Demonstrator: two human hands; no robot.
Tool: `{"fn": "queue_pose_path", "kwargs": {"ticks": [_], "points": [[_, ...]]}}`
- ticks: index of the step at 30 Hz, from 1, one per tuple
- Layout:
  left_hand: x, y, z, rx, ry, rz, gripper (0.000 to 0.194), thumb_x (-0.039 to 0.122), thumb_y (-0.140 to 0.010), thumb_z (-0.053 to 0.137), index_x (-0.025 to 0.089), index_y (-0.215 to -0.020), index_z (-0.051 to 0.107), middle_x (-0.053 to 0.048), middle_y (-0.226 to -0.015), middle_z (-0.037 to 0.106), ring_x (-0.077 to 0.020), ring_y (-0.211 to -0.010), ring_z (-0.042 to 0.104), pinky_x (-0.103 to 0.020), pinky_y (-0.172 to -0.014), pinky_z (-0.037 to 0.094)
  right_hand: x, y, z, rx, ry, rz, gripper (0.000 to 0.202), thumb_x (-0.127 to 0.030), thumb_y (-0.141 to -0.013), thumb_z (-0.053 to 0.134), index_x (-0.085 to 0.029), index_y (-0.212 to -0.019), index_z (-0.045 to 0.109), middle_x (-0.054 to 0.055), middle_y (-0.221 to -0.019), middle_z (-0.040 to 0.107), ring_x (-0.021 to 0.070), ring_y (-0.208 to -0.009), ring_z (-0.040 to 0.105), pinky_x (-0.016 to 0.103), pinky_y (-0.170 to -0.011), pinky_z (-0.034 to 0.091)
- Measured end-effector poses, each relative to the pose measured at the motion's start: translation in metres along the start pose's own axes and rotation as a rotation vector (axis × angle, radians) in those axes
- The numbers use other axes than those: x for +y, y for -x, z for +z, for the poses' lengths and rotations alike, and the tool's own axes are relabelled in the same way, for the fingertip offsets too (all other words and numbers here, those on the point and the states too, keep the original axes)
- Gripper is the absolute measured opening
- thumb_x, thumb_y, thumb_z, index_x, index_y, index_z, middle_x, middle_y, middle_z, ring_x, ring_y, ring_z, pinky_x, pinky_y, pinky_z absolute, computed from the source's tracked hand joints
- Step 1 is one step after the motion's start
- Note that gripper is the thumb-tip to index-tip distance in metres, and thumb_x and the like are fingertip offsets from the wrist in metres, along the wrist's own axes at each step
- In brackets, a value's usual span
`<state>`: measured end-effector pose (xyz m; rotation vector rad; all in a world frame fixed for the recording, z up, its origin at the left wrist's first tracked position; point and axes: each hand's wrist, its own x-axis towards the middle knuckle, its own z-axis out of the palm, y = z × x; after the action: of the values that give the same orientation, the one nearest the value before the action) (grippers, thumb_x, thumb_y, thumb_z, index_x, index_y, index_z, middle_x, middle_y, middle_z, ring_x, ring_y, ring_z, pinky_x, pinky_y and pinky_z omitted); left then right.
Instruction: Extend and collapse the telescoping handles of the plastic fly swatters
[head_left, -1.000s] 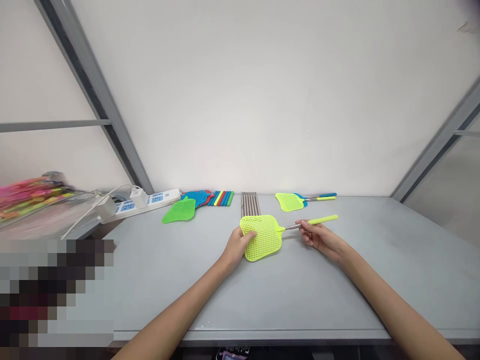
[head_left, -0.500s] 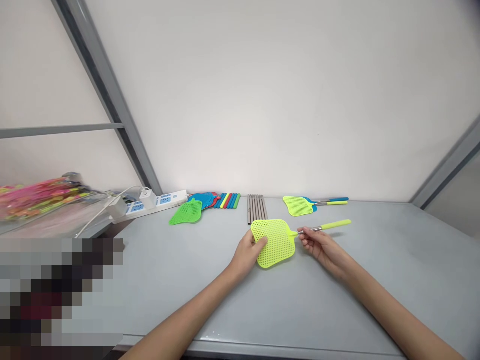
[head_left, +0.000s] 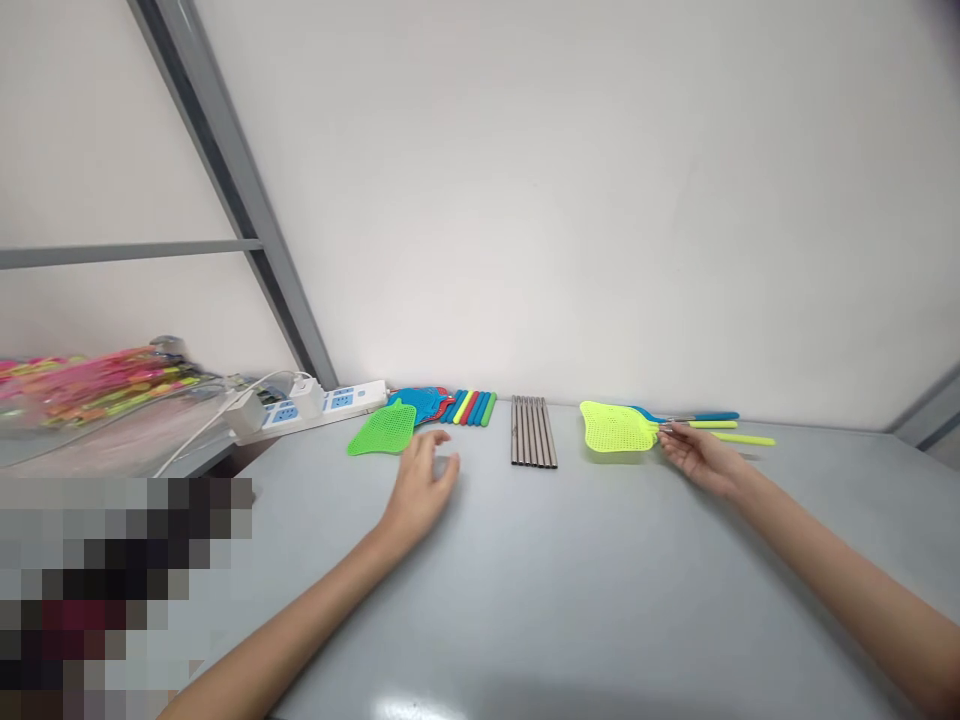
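Observation:
My right hand (head_left: pixel 697 457) pinches the metal shaft of a yellow fly swatter (head_left: pixel 619 428), whose head overlaps the other swatters at the right of the table. Beneath and behind it, a blue handle (head_left: pixel 716 416) and another yellow handle (head_left: pixel 712 425) show. My left hand (head_left: pixel 421 480) is empty, fingers apart and curved, just in front of a green swatter head (head_left: pixel 384 428). Blue swatter heads (head_left: pixel 420 402) with red edges under them lie behind that. Several coloured handles (head_left: pixel 469 407) are lined up beside them, and several metal tubes (head_left: pixel 533 432) lie side by side mid-table.
A white power strip (head_left: pixel 345 402) with plugs and a cable lies at the table's back left. Colourful items in clear plastic (head_left: pixel 97 390) rest on a surface further left. The grey table (head_left: pixel 570 580) meets a pale wall behind, with a slanted metal post (head_left: pixel 247 200) at left.
My right hand has carried the yellow swatter right and back to the other swatters. My left hand has let go of its head and moved left towards the green head. The view has shifted slightly.

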<state>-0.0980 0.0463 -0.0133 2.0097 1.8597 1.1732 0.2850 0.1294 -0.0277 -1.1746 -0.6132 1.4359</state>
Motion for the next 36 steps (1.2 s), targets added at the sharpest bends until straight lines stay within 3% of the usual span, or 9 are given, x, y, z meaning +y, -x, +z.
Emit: {"fn": "queue_pose_path", "kwargs": {"ticks": [6, 14, 18, 21, 25, 28, 30, 33, 36], "points": [[-0.045, -0.024, -0.019, 0.012, -0.387, -0.063, 0.054, 0.045, -0.072, 0.045, 0.016, -0.117, 0.037, -0.013, -0.116, 0.036, -0.0282, -0.113, 0.032, -0.041, -0.093, 0.028, -0.005, -0.028, -0.013, 0.069, 0.140, 0.086, 0.011, -0.009, -0.078, 0.050, -0.014, -0.070, 0.056, 0.006, -0.061, 0.063, 0.0113, -0.052, 0.061, 0.018, -0.047, 0.053], [-0.058, -0.029, -0.016, -0.043, -0.514, -0.193, 0.051, 0.040, -0.075, 0.038, 0.016, -0.121, 0.035, -0.014, -0.118, 0.042, -0.0284, -0.112, 0.037, -0.045, -0.090, 0.027, -0.008, -0.037, -0.012, 0.091, 0.409, 0.102, 0.012, -0.020, -0.074, 0.057, -0.013, -0.064, 0.056, 0.008, -0.055, 0.059, 0.0103, -0.039, 0.053, 0.018, -0.032, 0.043], [-0.059, -0.030, -0.017, -0.001, -0.535, -0.209, 0.047, 0.032, -0.078, 0.034, 0.020, -0.123, 0.032, -0.012, -0.123, 0.041, -0.0261, -0.114, 0.035, -0.046, -0.089, 0.025, -0.003, -0.027, -0.009, 0.073, 0.419, 0.009, 0.027, -0.032, -0.073, 0.057, -0.017, -0.054, 0.046, -0.005, -0.038, 0.035, 0.0058, -0.031, 0.037, 0.015, -0.025, 0.028], [-0.061, -0.032, -0.015, -0.004, -0.519, -0.203, 0.052, 0.027, -0.079, 0.033, 0.020, -0.129, 0.025, -0.012, -0.127, 0.038, -0.0253, -0.117, 0.032, -0.045, -0.090, 0.024, 0.000, -0.007, 0.005, 0.055, 0.390, -0.055, 0.036, -0.041, -0.073, 0.056, -0.019, -0.052, 0.037, -0.008, -0.039, 0.022, 0.0049, -0.031, 0.029, 0.016, -0.026, 0.022], [-0.068, -0.037, -0.013, 0.004, -0.518, -0.192, 0.050, 0.027, -0.082, 0.029, 0.021, -0.132, 0.024, -0.009, -0.133, 0.033, -0.0263, -0.122, 0.025, -0.045, -0.092, 0.022, 0.003, 0.023, 0.043, -0.256, 0.336, -0.035, 0.033, -0.042, -0.075, 0.053, -0.017, -0.056, 0.044, -0.005, -0.047, 0.033, 0.0059, -0.039, 0.036, 0.017, -0.034, 0.030], [-0.073, -0.039, -0.014, 0.013, -0.523, -0.164, 0.044, 0.027, -0.085, 0.023, 0.023, -0.128, 0.032, -0.005, -0.132, 0.035, -0.0253, -0.123, 0.026, -0.046, -0.092, 0.020, 0.010, 0.034, 0.076, -0.416, 0.380, -0.032, 0.028, -0.043, -0.076, 0.051, -0.016, -0.067, 0.056, 0.004, -0.067, 0.054, 0.0142, -0.065, 0.053, 0.020, -0.047, 0.042], [-0.073, -0.038, -0.016, 0.056, -0.513, -0.124, 0.042, 0.026, -0.086, 0.022, 0.026, -0.127, 0.033, -0.003, -0.130, 0.039, -0.0236, -0.122, 0.029, -0.046, -0.093, 0.018, 0.019, 0.034, 0.092, -0.502, 0.414, -0.036, 0.029, -0.044, -0.077, 0.049, -0.017, -0.074, 0.060, 0.008, -0.083, 0.059, 0.0189, -0.079, 0.055, 0.023, -0.054, 0.045], [-0.062, -0.034, -0.021, 0.150, -0.479, -0.042, 0.042, 0.021, -0.087, 0.021, 0.029, -0.126, 0.033, -0.002, -0.128, 0.043, -0.0202, -0.121, 0.032, -0.044, -0.095, 0.015, 0.032, 0.027, 0.104, -0.586, 0.525, -0.072, 0.031, -0.045, -0.078, 0.047, -0.018, -0.084, 0.062, 0.009, -0.096, 0.059, 0.0194, -0.080, 0.055, 0.025, -0.054, 0.046], [-0.044, -0.028, -0.024, 0.188, -0.432, 0.114, 0.045, 0.017, -0.086, 0.023, 0.028, -0.129, 0.028, -0.003, -0.129, 0.041, -0.0189, -0.121, 0.033, -0.042, -0.097, 0.014, 0.039, 0.022, 0.102, -0.619, 0.678, -0.131, 0.031, -0.044, -0.077, 0.048, -0.019, -0.088, 0.063, 0.008, -0.092, 0.060, 0.0177, -0.077, 0.054, 0.024, -0.056, 0.045]]}}
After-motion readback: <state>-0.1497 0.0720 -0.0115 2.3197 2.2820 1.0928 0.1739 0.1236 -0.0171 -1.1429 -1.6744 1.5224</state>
